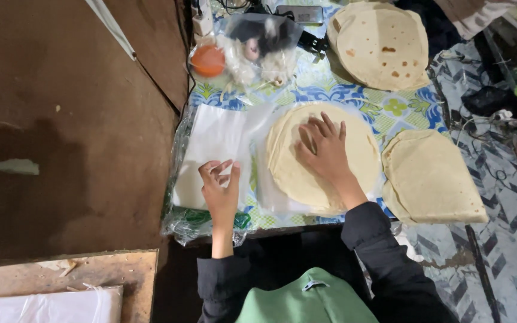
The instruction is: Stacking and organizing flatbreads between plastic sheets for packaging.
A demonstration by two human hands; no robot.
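Note:
My right hand [325,149] lies flat, fingers spread, on a stack of round pale flatbreads [360,143] in the middle of the patterned table. The stack rests on a clear plastic sheet [270,197]. My left hand [221,188] hovers with fingers curled and apart over a pile of white plastic bags [213,140] to the left of the stack; it holds nothing that I can see.
A second flatbread stack [384,45] sits at the far side and a folded stack [429,179] at the right. A clear bag with an orange lid [209,60] and other items is at the far left. The table's cloth [384,107] is blue-green floral.

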